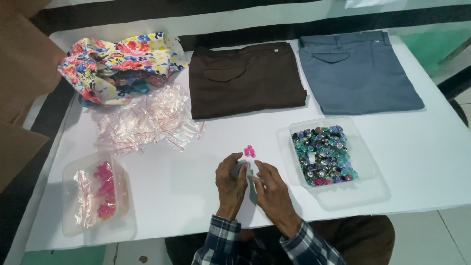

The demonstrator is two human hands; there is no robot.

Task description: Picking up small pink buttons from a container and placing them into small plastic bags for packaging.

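While both hands pinch a small clear bag (247, 172) between narrowed fingers, left hand (231, 182) and right hand (271, 189) keep its mouth toward pink beads (249, 150) just beyond fingertips.

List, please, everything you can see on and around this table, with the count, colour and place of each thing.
Table: one, white top, fills the view.
Brown trousers: one, folded, far centre.
Grey-blue trousers: one, folded, far right.
Floral cloth: one bundle, many colours, far left.
Small clear bags: a loose pile, red-edged, left of centre.
Bead tray: one, clear, mixed beads inside, right.
Left tray: one, clear, near left, holds bagged pink pieces.
Pink pieces: small cluster, just beyond the hands.
Left hand: near centre, fingers curled, touching a small clear bag.
Right hand: beside it.
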